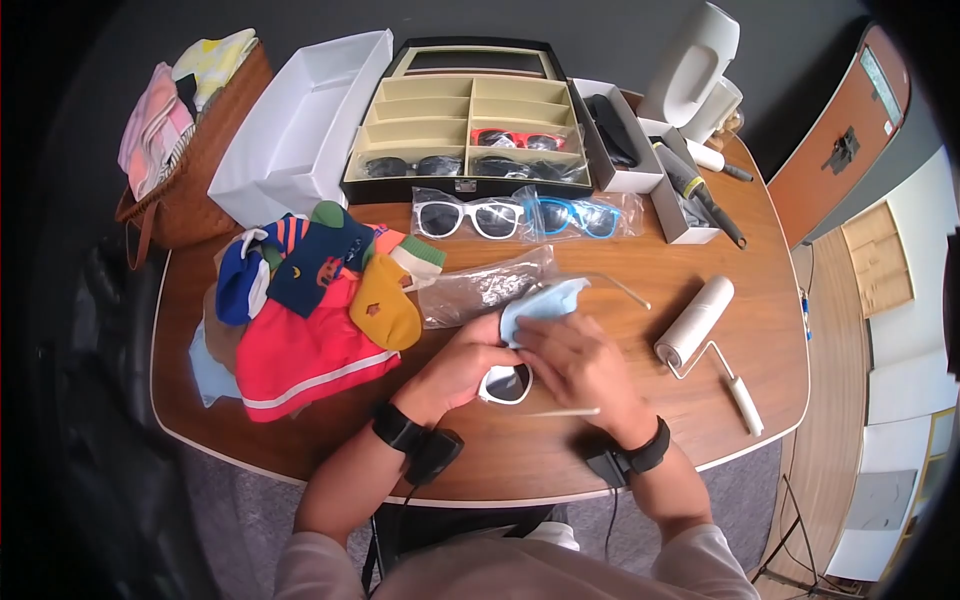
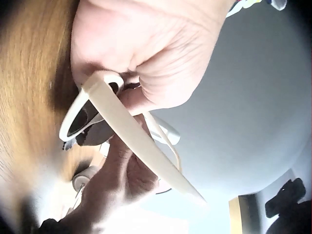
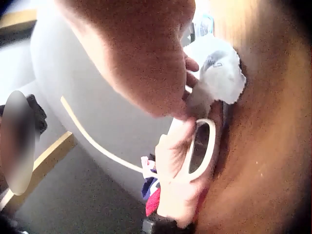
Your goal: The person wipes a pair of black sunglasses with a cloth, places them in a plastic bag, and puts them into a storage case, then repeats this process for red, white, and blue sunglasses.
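Both hands meet over the middle of the wooden table (image 1: 560, 450). My left hand (image 1: 470, 365) grips a pair of white-framed sunglasses (image 1: 507, 385) by the frame; the wrist views show the same white sunglasses (image 2: 92, 109) (image 3: 202, 146) with a dark lens and a long white arm. My right hand (image 1: 565, 355) pinches a light blue cloth (image 1: 545, 300) against the upper part of the glasses; the cloth (image 3: 219, 75) looks white and crumpled in the right wrist view. One white temple arm (image 1: 565, 411) lies out toward the table's front edge.
A pile of colourful socks and clothes (image 1: 310, 300) lies at left. Bagged white sunglasses (image 1: 470, 217) and blue sunglasses (image 1: 575, 217) lie behind an empty clear bag (image 1: 480, 285). A compartmented sunglasses case (image 1: 470, 130), white boxes (image 1: 300, 120), a wicker basket (image 1: 180, 190) and a lint roller (image 1: 700, 325) surround the hands.
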`<state>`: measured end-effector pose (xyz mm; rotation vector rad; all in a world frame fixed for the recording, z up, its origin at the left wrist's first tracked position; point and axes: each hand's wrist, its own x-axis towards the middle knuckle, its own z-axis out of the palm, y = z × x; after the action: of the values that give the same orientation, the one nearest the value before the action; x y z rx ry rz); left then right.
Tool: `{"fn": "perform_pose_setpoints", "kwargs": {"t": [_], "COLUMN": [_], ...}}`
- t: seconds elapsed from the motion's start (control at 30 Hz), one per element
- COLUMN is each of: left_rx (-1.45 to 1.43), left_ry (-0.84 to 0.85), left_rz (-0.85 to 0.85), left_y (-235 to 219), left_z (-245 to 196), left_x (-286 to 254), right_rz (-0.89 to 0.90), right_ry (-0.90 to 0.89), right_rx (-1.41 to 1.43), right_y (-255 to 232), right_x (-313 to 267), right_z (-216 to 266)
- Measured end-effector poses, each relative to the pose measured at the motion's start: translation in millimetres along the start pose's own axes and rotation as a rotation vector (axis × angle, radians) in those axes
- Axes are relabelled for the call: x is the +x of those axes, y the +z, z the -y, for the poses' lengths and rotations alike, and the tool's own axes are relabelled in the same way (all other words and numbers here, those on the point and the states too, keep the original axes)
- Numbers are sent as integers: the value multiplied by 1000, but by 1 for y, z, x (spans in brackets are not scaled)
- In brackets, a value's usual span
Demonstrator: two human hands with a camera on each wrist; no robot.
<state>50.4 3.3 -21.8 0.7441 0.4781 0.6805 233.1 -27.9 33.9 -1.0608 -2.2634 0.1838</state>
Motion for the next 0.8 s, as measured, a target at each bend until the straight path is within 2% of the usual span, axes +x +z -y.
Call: {"fn": "perform_pose_setpoints", "kwargs": {"t": [0.03,0.13,0.23,0.33,0.43,0.53,0.63,0.8], "left_rx": [0,-10,-29,-40,-46,-25,-63,-11], "left_ry": [2,0,-1,17,45,21,22,30], "left_rz": [-6,10,-39,-74,-89,-101,-35,-70], "left_y": [-1,-3,4,3,5,1,6,3], "left_z": [0,-1,-3,1,0,2,-3,4], "left_x": [-1,0,0,1,2,3,1,2], "right_rz": [61,101,267,230,223,345,335,326], "right_ry": [-3,-13,213,157,137,188,70,155], "right_rx": [-33,2,30,-165,-124,-86,-122,-146], "right_y": [-3,-1,-9,-4,-1,-10,-15,-10], "right_x": [-1,-3,-1,-2,-5,-2,-4,-5], "right_z": [4,2,11,7,6,13,15,15]}}
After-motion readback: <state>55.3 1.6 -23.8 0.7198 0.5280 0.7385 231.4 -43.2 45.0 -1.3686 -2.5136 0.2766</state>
